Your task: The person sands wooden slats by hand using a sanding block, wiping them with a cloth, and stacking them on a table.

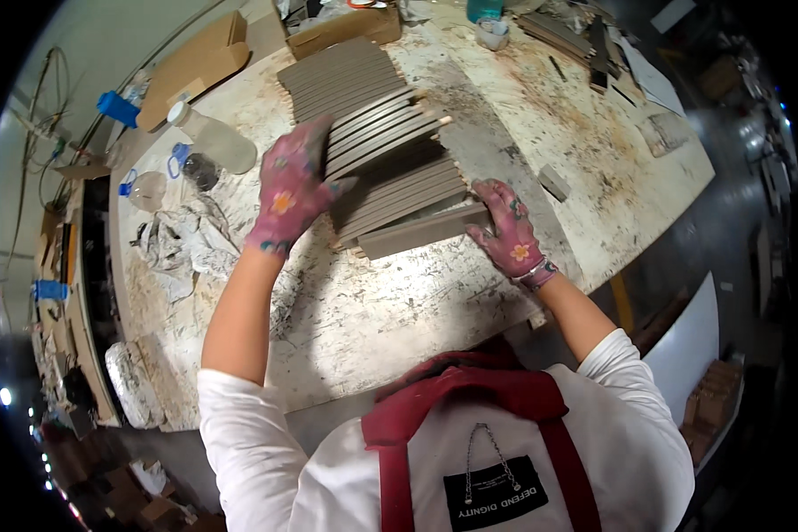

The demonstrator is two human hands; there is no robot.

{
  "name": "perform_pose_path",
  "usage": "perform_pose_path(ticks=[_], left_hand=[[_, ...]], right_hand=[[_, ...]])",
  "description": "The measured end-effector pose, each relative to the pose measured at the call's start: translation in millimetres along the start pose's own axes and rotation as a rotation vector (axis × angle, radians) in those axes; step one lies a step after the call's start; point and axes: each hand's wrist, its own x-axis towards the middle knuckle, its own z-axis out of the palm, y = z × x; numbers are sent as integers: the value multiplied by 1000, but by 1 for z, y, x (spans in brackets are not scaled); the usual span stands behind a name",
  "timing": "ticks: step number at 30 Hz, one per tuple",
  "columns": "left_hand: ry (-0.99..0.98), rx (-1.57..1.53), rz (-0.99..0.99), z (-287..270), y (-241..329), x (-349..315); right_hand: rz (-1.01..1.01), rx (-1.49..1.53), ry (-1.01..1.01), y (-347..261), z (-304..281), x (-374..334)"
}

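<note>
On the worktable lies a row of long grey-brown strips, packed side by side. My left hand, in a pink flowered glove with dirty fingertips, grips the left end of a bundle of strips; this bundle sits tilted over the others and catches the light. My right hand, gloved alike, has thumb and fingers about the right end of the nearest strip, which stands slightly apart from the row at an angle. Behind the bundle, more strips lie flat in a block.
Left of the strips are a white-capped bottle, smaller bottles and a crumpled, stained cloth. Cardboard boxes stand at the far edge. A small grey block lies to the right; dark offcuts and a cup are farther back.
</note>
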Motion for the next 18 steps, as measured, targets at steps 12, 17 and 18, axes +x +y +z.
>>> perform_pose_path(ticks=[12,17,18], left_hand=[[-422,121,25,24,-1,34],[-173,204,159,15,11,13],[-69,242,156,11,29,9]], right_hand=[[230,52,258,13,-76,-39],[180,-306,268,53,-108,-11],[218,-329,207,61,-109,-7]])
